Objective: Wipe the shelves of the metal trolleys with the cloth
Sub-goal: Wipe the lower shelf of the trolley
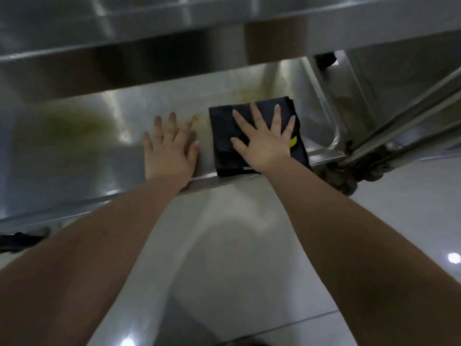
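Lettering on the small pale label [247,168] at the near edge of the cloth [222,131] is too small to read, and the yellow tab [293,141] on the cloth is partly covered by the right hand [264,143]. The cloth, dark and folded into a rough square, lies flat on the lower shelf [87,158] of the metal trolley, toward its right end, with its near edge on the shelf's front lip [207,179]. The right hand presses down on it, palm over its near right part; that grip is spread apart, fingers straight and fanned, clamped on nothing. The left hand [169,151] lies flat on the bare steel just beside the cloth's left edge without touching it, its grip likewise apart, the wrist crossing the front lip. Small yellow spots [195,117] sit on the steel between the left fingertips and the cloth, and a blurred greenish smear [74,126] spreads further left. The shelf runs on to the left of the hands, while to the right the cloth lies near the raised, rounded rim [326,113]. The upper shelf [149,28] hangs low over the far part of the lower one. Below the right corner a dark caster [344,181] stands on the glossy tiled floor [237,245], and the slanted bars of another metal frame [404,116] crowd close beside it.
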Motion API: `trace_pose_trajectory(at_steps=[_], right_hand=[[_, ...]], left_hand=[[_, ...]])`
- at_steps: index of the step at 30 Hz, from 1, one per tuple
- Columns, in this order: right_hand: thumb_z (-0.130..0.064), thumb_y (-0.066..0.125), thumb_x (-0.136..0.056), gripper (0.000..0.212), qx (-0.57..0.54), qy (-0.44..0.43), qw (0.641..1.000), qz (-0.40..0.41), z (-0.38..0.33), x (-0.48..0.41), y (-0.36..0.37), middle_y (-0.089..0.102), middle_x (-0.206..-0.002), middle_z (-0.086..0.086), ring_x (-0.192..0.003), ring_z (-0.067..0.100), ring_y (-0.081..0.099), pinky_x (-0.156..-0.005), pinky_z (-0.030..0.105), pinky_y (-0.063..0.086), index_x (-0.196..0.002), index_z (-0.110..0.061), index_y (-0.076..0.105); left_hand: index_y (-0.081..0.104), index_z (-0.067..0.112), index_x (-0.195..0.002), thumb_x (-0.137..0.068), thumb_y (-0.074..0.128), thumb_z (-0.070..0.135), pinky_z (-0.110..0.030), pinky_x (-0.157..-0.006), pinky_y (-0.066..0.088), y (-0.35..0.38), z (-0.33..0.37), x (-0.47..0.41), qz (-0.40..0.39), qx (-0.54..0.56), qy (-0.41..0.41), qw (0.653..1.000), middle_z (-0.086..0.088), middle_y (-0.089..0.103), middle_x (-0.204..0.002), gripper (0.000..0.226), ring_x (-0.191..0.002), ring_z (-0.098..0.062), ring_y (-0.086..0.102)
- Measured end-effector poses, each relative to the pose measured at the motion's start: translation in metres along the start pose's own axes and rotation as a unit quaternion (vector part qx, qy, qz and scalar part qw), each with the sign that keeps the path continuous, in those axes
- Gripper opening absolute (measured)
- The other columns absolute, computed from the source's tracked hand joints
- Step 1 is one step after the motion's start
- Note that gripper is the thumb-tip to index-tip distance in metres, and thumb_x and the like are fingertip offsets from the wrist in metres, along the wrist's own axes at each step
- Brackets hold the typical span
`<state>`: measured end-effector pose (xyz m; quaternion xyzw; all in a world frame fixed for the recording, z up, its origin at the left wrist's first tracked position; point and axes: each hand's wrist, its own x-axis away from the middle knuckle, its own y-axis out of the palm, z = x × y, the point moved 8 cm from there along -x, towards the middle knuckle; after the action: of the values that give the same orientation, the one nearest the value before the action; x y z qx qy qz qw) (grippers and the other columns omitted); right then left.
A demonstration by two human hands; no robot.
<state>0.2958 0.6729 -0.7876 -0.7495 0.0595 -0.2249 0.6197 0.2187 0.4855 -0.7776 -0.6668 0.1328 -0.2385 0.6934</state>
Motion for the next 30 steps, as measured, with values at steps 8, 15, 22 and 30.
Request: trace_pose_trajectory(at_steps=[8,15,22,30], right_hand=[[-0.079,0.024,-0.088,0.068,0.028,0.010,0.999,0.035,0.070,0.000,-0.009,-0.008,-0.164,-0.016,-0.149,0.035,-0.013,-0.115,0.062,-0.011,-0.149,-0.057,0.001],[-0.077,0.017,-0.090,0.069,0.014,0.107,0.993,0.038,0.064,0.009,-0.005,-0.013,-0.164,-0.012,-0.147,0.042,-0.015,-0.114,0.065,-0.010,-0.151,-0.052,-0.004],[-0.076,0.013,-0.091,0.064,0.012,-0.046,0.998,0.050,-0.042,-0.026,0.001,-0.012,-0.163,-0.015,-0.146,0.042,-0.021,-0.111,0.066,-0.015,-0.149,-0.056,-0.003],[-0.079,0.017,-0.088,0.069,-0.009,0.019,1.000,0.012,-0.013,-0.119,-0.028,-0.010,-0.164,-0.012,-0.146,0.044,-0.019,-0.110,0.068,-0.014,-0.150,-0.054,-0.001]], left_hand=[[0.003,0.046,-0.154,-0.097,0.021,0.065,-0.061,-0.115,-0.008,0.014,-0.034,-0.026,-0.009,-0.003,-0.044,0.999,0.007,-0.005,-0.165,0.063,-0.151,-0.025,-0.009],[0.003,0.046,-0.155,-0.100,0.020,0.057,-0.062,-0.115,-0.007,0.014,-0.031,-0.027,0.008,0.002,-0.037,0.999,0.006,-0.005,-0.166,0.058,-0.152,-0.026,-0.006],[0.001,0.045,-0.155,-0.103,0.016,0.046,-0.060,-0.115,-0.009,0.012,-0.031,-0.028,0.011,0.009,-0.037,0.999,0.005,-0.005,-0.166,0.054,-0.151,-0.026,-0.006],[0.001,0.049,-0.154,-0.102,0.018,0.050,-0.059,-0.115,-0.009,0.013,-0.033,-0.029,0.006,0.016,-0.039,0.999,0.007,-0.005,-0.165,0.054,-0.152,-0.024,-0.006]])
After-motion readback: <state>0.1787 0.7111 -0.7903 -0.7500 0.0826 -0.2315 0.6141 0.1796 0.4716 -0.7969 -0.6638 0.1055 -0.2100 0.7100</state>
